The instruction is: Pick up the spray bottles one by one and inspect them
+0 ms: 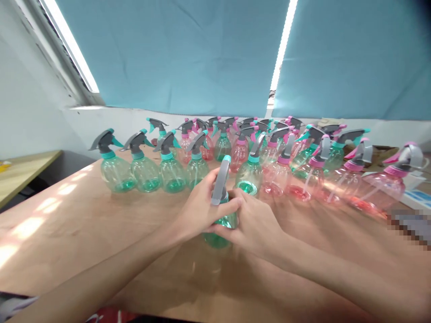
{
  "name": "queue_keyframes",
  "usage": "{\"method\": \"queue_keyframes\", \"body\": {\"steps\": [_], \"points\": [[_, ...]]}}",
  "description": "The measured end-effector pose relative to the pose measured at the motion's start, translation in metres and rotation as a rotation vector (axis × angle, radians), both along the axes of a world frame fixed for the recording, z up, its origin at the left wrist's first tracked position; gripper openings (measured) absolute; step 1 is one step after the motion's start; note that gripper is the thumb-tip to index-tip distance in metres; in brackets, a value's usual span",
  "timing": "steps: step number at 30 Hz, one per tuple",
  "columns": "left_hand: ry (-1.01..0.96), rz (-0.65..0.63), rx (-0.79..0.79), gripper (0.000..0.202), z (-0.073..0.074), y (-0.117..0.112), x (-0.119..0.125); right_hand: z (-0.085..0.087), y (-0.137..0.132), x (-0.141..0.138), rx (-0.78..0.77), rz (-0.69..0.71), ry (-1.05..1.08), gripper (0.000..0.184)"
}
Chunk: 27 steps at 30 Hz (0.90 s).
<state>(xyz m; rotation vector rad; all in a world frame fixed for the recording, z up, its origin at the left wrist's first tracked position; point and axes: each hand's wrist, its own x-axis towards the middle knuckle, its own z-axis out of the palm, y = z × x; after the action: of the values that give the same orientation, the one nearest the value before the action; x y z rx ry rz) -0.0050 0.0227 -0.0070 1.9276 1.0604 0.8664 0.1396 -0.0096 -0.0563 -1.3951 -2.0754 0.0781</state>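
Here we are — the bottle (228, 220) sits squarely between our left hand (199, 207) and right hand (258, 220), neither one nearer, its long axis close to upright, the top leaning slightly right. The left closes around the neck (225, 196), thumb across the front; the right grips the body (218, 242) lower down — whether its base touches the counter (134, 280), we can't tell.

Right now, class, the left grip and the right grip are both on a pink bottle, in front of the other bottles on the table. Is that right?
Not quite: the head view shows that the bottle is green. The left grip and the right grip are both on it, in front of the other bottles on the table.
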Motion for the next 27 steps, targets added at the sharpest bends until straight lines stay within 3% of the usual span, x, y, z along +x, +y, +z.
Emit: {"method": "queue_keyframes", "body": {"steps": [7,11,17,21,27], "points": [[-0.034,0.078,0.025,0.037,-0.008,-0.004,-0.003,-0.012,-0.002,-0.006,0.152,0.060,-0.019,0.069],[-0.054,0.090,0.042,0.030,-0.010,-0.003,-0.003,-0.016,-0.001,-0.003,0.103,0.128,-0.014,0.073],[-0.096,0.077,0.050,0.041,-0.011,0.004,-0.005,-0.030,0.010,0.027,-0.030,0.249,0.005,0.083],[0.004,0.066,0.060,0.028,-0.005,0.004,-0.007,-0.044,0.019,0.056,-0.112,0.308,-0.057,0.072],[0.066,0.049,0.008,0.039,0.005,0.008,-0.006,-0.063,0.024,0.077,-0.222,0.284,-0.099,0.076]]}}
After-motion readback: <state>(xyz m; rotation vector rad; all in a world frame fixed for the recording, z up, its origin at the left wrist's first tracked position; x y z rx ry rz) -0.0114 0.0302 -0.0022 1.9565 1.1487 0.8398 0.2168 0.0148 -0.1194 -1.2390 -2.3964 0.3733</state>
